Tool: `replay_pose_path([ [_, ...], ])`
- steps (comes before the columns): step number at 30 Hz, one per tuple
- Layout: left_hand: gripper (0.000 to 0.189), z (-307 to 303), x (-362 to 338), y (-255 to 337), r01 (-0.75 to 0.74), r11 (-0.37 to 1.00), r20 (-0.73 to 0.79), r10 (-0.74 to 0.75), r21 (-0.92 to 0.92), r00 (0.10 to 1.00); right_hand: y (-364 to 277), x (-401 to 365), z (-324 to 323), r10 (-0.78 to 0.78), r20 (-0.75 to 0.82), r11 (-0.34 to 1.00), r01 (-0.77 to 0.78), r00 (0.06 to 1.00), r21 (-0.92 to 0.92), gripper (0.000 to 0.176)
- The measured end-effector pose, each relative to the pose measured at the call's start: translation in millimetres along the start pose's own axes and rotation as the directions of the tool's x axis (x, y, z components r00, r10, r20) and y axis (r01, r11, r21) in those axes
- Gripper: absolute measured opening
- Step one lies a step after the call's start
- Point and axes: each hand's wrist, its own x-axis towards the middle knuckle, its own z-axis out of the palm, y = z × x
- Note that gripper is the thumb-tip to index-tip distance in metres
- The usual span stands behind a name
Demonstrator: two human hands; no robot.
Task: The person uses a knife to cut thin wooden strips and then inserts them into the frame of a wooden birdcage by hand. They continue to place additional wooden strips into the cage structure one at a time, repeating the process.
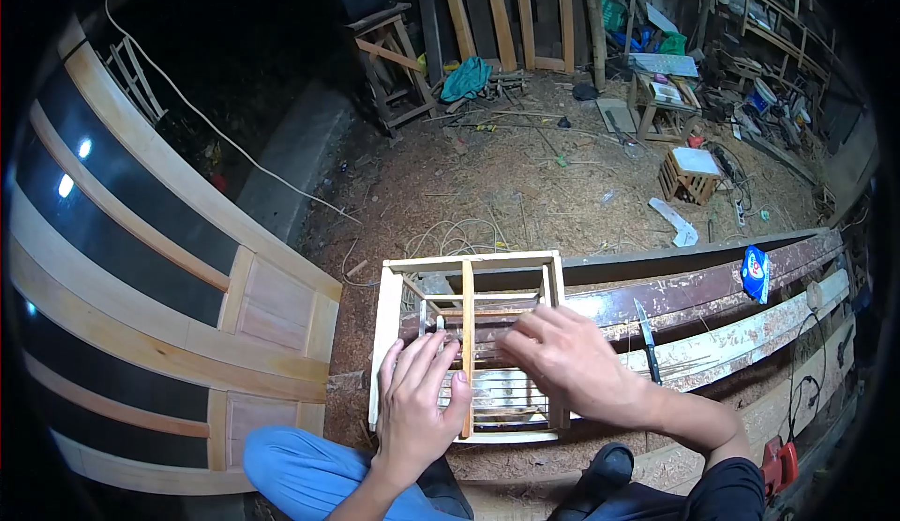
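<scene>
A small light-wood frame stands before me on the planks, with a bar across its middle and thin sticks in its lower part. My left hand lies over its left side, fingers stretched out and the thumb near the middle bar. My right hand is over the right half, its fingers curled and pressed together beside the bar. Whatever those fingertips hold, if anything, is hidden. To the right of that hand a knife with a dark handle rests on the planks.
A blue packet sits on the brown plank. At lower right is a red tool. Large wooden door panels fill the left. Beyond are a coiled cable, a slatted crate and a shavings-covered floor.
</scene>
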Motion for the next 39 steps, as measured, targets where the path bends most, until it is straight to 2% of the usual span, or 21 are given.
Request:
replay_pose_path([
  [4,0.043,1.8,-2.3,-0.6,0.029,0.995,-0.026,-0.031,-0.092,0.999,6.1,-8.1,-14.4,0.032,0.006,0.999,-0.032,0.999,0.041,0.017],
  [6,0.043,2.3,-1.7,0.2,0.036,0.994,-0.019,-0.038,-0.108,0.999,6.6,-12.5,-14.3,0.061,0.019,0.987,-0.063,0.998,0.147,0.015],
  [9,0.042,2.6,0.6,-0.6,0.01,0.993,0.005,-0.01,-0.119,1.0,3.2,-9.0,0.6,0.026,-0.032,0.992,-0.022,0.999,0.121,0.023],
  [12,0.042,2.9,2.3,-0.6,-0.031,0.999,-0.014,0.03,-0.04,0.999,0.7,-8.2,-1.3,0.026,-0.044,0.997,-0.023,0.999,0.077,0.024],
  [14,0.042,-2.3,3.1,1.9,-0.002,1.0,-0.008,0.002,0.025,1.0,1.4,-7.3,-4.9,0.016,-0.03,0.997,-0.014,0.999,0.072,0.023],
  [16,0.042,-0.5,1.4,1.3,0.012,1.0,-0.02,-0.012,0.011,1.0,6.8,-13.0,-7.8,0.06,-0.026,0.989,-0.056,0.998,0.138,0.018],
  [18,0.04,-1.9,2.3,3.3,-0.014,0.999,-0.065,0.016,0.042,0.998,9.6,-15.6,1.7,0.042,-0.081,0.984,-0.027,0.996,0.178,0.015],
  [21,0.035,-0.2,2.3,5.1,-0.048,0.999,-0.114,0.047,-0.002,0.992,4.6,-19.9,19.6,0.086,-0.137,0.988,-0.067,0.987,0.141,0.014],
  [25,0.029,-1.8,-1.5,10.7,-0.052,0.998,-0.187,0.059,0.042,0.981,0.3,-11.3,18.8,0.051,-0.114,0.997,-0.043,0.992,0.071,0.017],
  [27,0.027,1.9,-2.0,8.0,-0.018,0.997,-0.176,0.004,-0.077,0.984,3.5,-6.7,23.0,0.045,-0.106,0.997,-0.038,0.993,0.072,0.017],
  [31,0.026,1.8,-2.4,6.7,-0.011,0.997,-0.191,-0.003,-0.072,0.982,5.2,-4.4,22.6,0.039,-0.076,0.998,-0.035,0.996,0.05,0.018],
  [33,0.026,0.7,-0.6,6.6,-0.05,0.998,-0.192,0.055,0.029,0.98,6.2,-4.9,20.1,0.036,-0.076,0.998,-0.033,0.996,0.051,0.019],
  [38,0.026,-1.8,-1.3,6.0,-0.045,0.997,-0.159,0.055,0.067,0.986,3.8,-11.3,13.8,0.048,-0.061,0.998,-0.046,0.997,0.043,0.024],
  [39,0.027,-1.2,-1.0,5.1,-0.036,0.998,-0.156,0.045,0.06,0.987,1.5,-13.9,11.8,0.035,-0.091,0.998,-0.039,0.995,-0.042,0.025],
])
